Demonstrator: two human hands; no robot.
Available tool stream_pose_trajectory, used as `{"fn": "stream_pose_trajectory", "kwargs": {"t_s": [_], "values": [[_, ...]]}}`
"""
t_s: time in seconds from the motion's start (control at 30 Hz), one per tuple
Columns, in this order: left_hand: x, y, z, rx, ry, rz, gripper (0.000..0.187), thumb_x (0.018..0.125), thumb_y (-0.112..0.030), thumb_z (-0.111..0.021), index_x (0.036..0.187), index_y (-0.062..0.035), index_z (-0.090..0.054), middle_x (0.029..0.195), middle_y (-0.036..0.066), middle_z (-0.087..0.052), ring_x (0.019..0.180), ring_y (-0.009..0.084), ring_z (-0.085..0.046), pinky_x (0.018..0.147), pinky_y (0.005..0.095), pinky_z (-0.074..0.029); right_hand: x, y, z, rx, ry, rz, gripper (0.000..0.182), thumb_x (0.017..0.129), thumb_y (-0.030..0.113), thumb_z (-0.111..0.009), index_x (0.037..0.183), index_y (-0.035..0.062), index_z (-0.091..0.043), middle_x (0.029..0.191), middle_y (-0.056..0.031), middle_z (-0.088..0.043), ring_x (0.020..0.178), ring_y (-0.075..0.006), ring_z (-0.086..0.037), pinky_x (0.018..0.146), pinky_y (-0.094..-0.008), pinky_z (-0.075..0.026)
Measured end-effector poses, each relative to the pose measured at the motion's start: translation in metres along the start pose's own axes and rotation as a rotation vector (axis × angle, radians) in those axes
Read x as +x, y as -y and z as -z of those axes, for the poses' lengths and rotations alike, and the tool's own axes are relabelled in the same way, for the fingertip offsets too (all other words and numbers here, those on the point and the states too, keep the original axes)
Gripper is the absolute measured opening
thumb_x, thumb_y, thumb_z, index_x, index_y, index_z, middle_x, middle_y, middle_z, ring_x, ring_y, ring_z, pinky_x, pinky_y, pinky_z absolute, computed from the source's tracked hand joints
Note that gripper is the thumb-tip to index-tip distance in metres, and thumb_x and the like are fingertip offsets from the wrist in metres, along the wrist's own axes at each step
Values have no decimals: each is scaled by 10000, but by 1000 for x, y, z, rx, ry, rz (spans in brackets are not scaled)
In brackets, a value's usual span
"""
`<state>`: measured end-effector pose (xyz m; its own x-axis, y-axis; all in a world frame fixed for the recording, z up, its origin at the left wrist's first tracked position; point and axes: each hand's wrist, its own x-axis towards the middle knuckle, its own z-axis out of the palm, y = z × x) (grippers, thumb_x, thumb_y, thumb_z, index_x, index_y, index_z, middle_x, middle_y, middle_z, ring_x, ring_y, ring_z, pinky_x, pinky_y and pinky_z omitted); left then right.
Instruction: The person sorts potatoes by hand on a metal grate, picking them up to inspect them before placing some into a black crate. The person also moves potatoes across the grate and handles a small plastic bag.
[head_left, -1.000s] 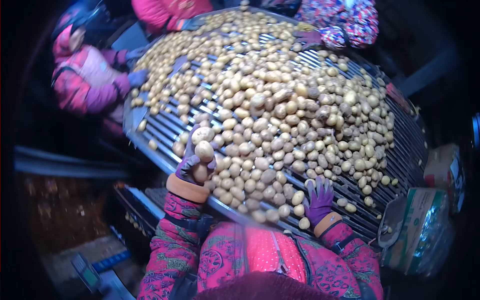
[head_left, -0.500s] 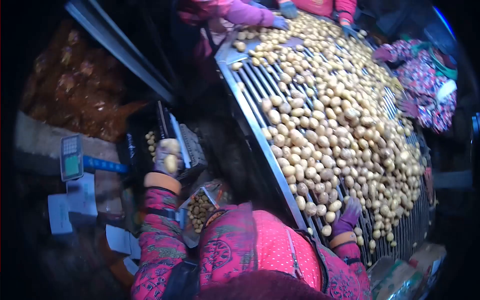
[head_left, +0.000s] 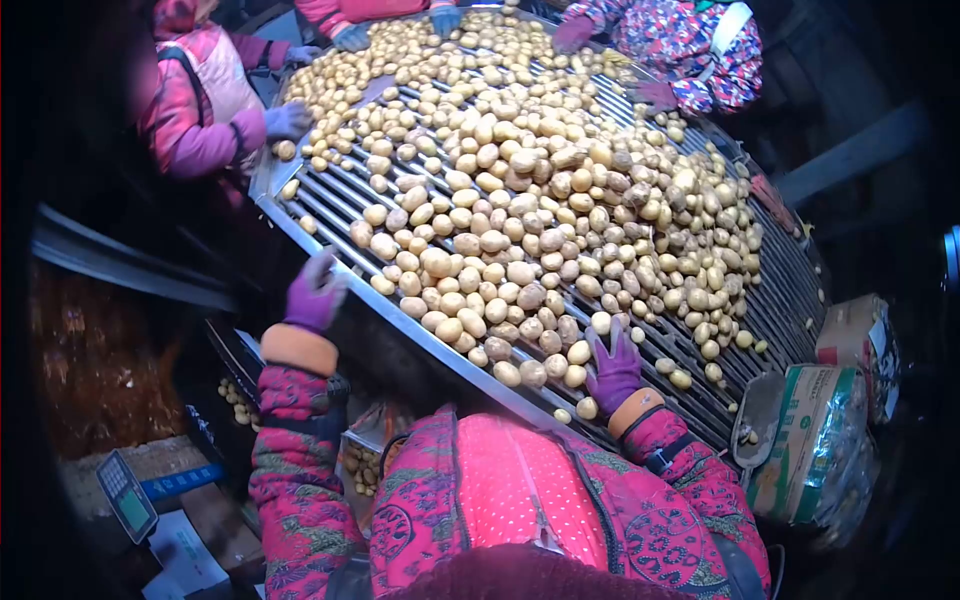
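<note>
Many potatoes (head_left: 520, 240) lie spread and heaped on a slatted metal sorting table (head_left: 400, 318). My left hand (head_left: 316, 290), in a purple glove, is at the table's near-left edge with its fingers apart and no potato in it. In a matching glove, my right hand (head_left: 615, 365) rests over the bars at the near side, fingers spread, beside a few loose potatoes. Its fingertips are close to the small potatoes at the heap's front; whether they touch is hard to tell.
Co-workers' gloved hands, such as one blue glove (head_left: 288, 121), reach in from the far sides. Low at my left are a digital scale (head_left: 126, 495), a crate with potatoes (head_left: 238, 402) and a bag of potatoes (head_left: 360, 468). A green-and-white carton (head_left: 808, 440) stands at right.
My left hand has left the crate side, where it held potatoes, and moved to the table edge without them. My right hand stays on the bars, fingers now more spread. The view has turned rightward.
</note>
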<state>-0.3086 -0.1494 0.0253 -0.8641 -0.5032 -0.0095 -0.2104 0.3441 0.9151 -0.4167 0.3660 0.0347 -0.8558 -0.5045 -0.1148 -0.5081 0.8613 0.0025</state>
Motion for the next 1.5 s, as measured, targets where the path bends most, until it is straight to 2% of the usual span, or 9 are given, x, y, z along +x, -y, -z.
{"fn": "stream_pose_trajectory", "kwargs": {"t_s": [0.17, 0.7, 0.83, 0.9, 1.1, 1.23, 1.3, 1.33, 1.5], "values": [[22, -104, -105, 622, 384, -473, 505, 765, -240, -720, 1245, -141, -598, 1246, 144, -603, 1157, 359, -565, 995, 437, -457, -3, -2, 6, 10, 8, 44, 719, 797, 391, -640, 1461, 305, -379, 1542, -174, -234, 1336, -367, -336, 1083, -551, -252], [111, -56, -65, 973, 220, 5, 540, 742, -262, -724, 1239, -147, -547, 1123, 195, -640, 1057, 379, -621, 901, 452, -504, 35, -21, 26, 83, 184, 204, 732, 716, 319, -727, 1401, 306, -469, 1512, -168, -315, 1187, -336, -462, 982, -518, -375], [120, -22, -37, 389, 90, -23, 479, 787, -232, -732, 1194, -70, -540, 977, 100, -657, 893, 227, -656, 747, 365, -548, 30, -15, 17, 42, 73, 199, 705, 733, 257, -706, 1399, 260, -475, 1551, -208, -238, 1343, -385, -352, 1027, -524, -346], [107, -46, -28, -320, 145, 403, 506, 829, -192, -697, 1266, -74, -471, 1000, 80, -639, 862, 198, -650, 699, 347, -552, 28, -14, 15, 70, 77, 178, 686, 744, 247, -694, 1395, 246, -480, 1546, -219, -238, 1349, -395, -341, 1037, -528, -338], [73, -98, -74, -1288, 204, 240, 676, 904, -279, -618, 1495, -141, -321, 1390, 173, -500, 1120, 340, -603, 722, 338, -545, 26, -11, 13, 26, 23, 163, 673, 728, 275, -698, 1372, 264, -507, 1557, -186, -231, 1240, -318, -431, 1026, -514, -336], [139, -69, -115, -813, 214, 549, 286, 894, -271, -643, 1113, -88, -623, 1073, 80, -661, 823, 213, -649, 554, 276, -507, 26, -10, 9, 24, 17, 145, 663, 736, 281, -687, 1373, 287, -505, 1563, -180, -225, 1215, -305, -445, 1020, -514, -342], [165, -67, -151, 53, 181, 114, 224, 837, -204, -688, 1018, -72, -670, 1045, 81, -661, 831, 213, -655, 613, 332, -532, 25, -11, 8, 36, -16, 154, 670, 729, 268, -680, 1374, 294, -503, 1558, -179, -237, 1189, -313, -456, 1003, -510, -354], [163, -74, -157, 373, 130, -378, 225, 782, -153, -705, 999, -97, -691, 1032, 77, -670, 859, 262, -666, 724, 384, -545, 25, -11, 7, 65, 4, 152, 689, 719, 252, -682, 1383, 276, -498, 1551, -194, -237, 1193, -338, -450, 1003, -511, -357], [171, -136, -183, 1096, 467, -155, 490, 793, -266, -731, 1261, -229, -590, 1325, 142, -524, 1104, 372, -602, 895, 470, -518, 26, -11, 5, 58, 15, 129, 675, 746, 246, -637, 1400, 314, -483, 1561, -173, -229, 1138, -315, -473, 978, -502, -365]]}}
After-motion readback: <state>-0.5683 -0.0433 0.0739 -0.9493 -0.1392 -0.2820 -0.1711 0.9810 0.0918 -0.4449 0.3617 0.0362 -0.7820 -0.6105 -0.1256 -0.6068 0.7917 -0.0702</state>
